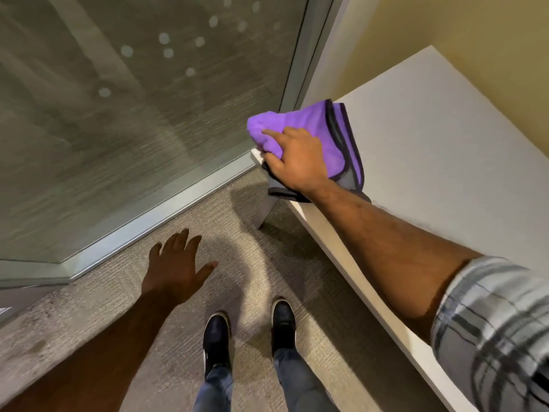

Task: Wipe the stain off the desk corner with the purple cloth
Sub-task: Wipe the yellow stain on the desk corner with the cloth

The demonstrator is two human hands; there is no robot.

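Purple cloth (300,130), dark-edged with a grey underside, lying on the near corner of the white desk (430,150), under and around the right hand (297,162). The right hand presses down on the cloth with fingers curled into its bunched fabric, the thumb at the desk's front edge; the far part of the cloth is gathered into a lump beyond the fingertips and overhangs the corner, while a folded flap spreads flat on the desk to the right of the hand. A grey fold hangs over the front edge just beside the wrist. Any stain beneath the cloth is hidden. The right forearm crosses the desk edge, ending in a plaid sleeve (493,331). The left hand (175,266) hangs empty over the carpet (98,316), well apart from the desk, fingers spread and relaxed. Beyond the left hand runs a frosted glass wall (133,114); below both hands, two dark shoes (217,337) stand on the carpet.
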